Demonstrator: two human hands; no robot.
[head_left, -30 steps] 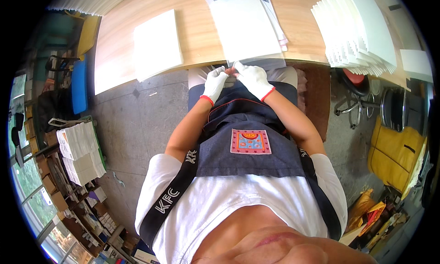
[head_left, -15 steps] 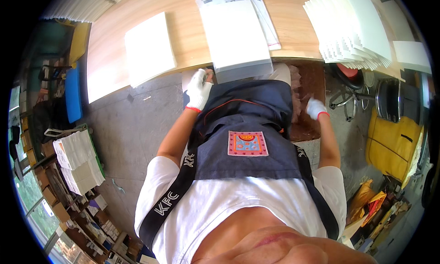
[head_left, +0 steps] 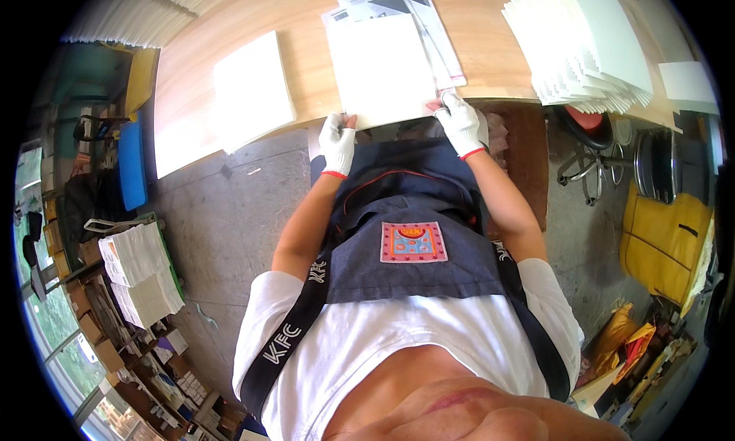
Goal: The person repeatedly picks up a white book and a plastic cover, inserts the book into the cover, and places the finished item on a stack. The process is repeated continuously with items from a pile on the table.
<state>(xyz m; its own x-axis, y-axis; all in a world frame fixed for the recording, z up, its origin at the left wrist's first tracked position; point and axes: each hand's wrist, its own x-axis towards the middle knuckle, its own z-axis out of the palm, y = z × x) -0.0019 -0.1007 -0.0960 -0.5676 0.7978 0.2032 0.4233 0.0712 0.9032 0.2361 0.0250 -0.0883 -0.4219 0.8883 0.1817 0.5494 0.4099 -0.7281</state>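
Note:
A stack of white paper (head_left: 380,70) lies at the table's near edge, in front of my body. My left hand (head_left: 337,144), in a white fingerless-tipped glove with a red cuff, is closed at the stack's near left corner. At the near right corner my right hand (head_left: 460,124), gloved the same way, has its thumb and fingers closed on the edge. The fingers under the paper are hidden. Beneath and behind the stack, grey-and-white printed sheets or sleeves (head_left: 435,35) stick out at the far right side.
On the wooden table (head_left: 310,81), another white stack (head_left: 254,85) lies left and a tall fanned pile of folded white sheets (head_left: 582,47) stands right. A wheeled stool (head_left: 586,131) and yellow padded piece (head_left: 662,242) are at right. Paper bundles (head_left: 140,269) sit on a cart at left.
My right hand has come up from beside my right hip to the stack's near right corner. The stack's thick front side no longer shows, and the stack has shifted slightly left.

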